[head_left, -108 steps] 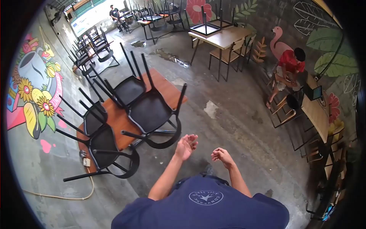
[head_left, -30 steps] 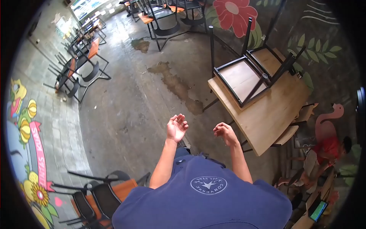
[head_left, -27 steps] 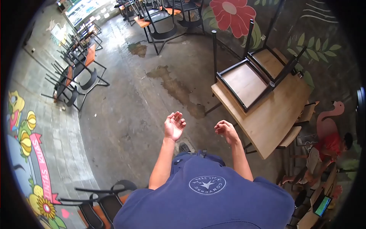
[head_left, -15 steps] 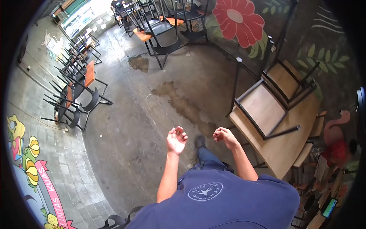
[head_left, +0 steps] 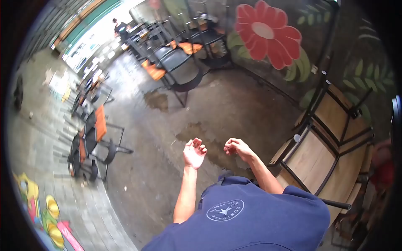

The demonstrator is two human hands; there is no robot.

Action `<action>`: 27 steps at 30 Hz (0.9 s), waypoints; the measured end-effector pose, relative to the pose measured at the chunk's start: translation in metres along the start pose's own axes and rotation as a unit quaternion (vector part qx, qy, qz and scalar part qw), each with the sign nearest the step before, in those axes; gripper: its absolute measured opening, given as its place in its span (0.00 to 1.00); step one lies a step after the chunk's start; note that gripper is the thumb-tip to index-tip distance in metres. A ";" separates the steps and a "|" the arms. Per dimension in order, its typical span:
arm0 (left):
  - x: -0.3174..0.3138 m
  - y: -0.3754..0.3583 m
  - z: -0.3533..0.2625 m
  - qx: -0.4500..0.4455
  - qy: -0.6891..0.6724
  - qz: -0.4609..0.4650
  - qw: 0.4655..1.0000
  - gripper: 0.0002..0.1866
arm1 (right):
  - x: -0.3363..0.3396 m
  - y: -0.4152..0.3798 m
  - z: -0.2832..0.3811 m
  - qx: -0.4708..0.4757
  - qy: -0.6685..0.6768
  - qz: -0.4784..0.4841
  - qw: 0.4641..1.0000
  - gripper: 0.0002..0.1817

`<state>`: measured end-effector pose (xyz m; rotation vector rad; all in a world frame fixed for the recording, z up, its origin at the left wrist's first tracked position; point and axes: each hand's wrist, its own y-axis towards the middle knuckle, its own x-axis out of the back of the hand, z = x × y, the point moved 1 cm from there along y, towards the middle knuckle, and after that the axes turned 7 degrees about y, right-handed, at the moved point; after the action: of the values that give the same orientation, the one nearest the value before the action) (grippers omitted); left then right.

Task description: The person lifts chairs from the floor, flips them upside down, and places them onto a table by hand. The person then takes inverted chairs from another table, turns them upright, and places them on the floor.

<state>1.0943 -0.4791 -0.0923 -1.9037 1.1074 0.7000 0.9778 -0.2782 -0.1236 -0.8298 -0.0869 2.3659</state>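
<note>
Palm up, my left hand point(head_left: 194, 154) is held out in front of my body above the concrete floor. Its fingers are loosely bent and apart, with nothing in them. To its right, my right hand point(head_left: 238, 149) hangs in the air with relaxed, curved fingers and no object visible in it. The two hands do not touch each other. Nearest to the right hand is a light wooden table point(head_left: 345, 178) with upturned chairs point(head_left: 314, 154) on it, some way off to the right.
Orange-topped tables point(head_left: 153, 71) with black chairs point(head_left: 171, 58) stacked on them stand ahead. More stacked chairs point(head_left: 90, 136) line the left wall. Wet patches point(head_left: 156, 101) mark the floor point(head_left: 146, 154). A person point(head_left: 121, 30) stands at the far end near the bright opening.
The view has tilted up and moved forward, so the table and chairs at right appear closer. My right hand has shifted slightly left. A distant person has come into view.
</note>
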 end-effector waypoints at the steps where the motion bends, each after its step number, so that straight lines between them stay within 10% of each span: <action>1: -0.010 0.030 -0.008 0.021 0.011 0.010 1.000 0.11 | 0.007 0.015 0.014 0.012 0.010 -0.021 1.000 0.06; 12: -0.110 0.267 0.092 0.314 0.038 0.161 0.935 0.12 | 0.111 0.030 0.076 0.139 0.072 -0.244 0.957 0.05; 27: -0.340 0.584 0.160 0.535 0.161 0.319 0.765 0.12 | 0.244 0.114 0.212 0.331 0.144 -0.586 0.725 0.05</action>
<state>0.4104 -0.3635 -0.1269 -0.6280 1.8657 -0.0363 0.6442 -0.1993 -0.1152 -0.4930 0.2797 0.9096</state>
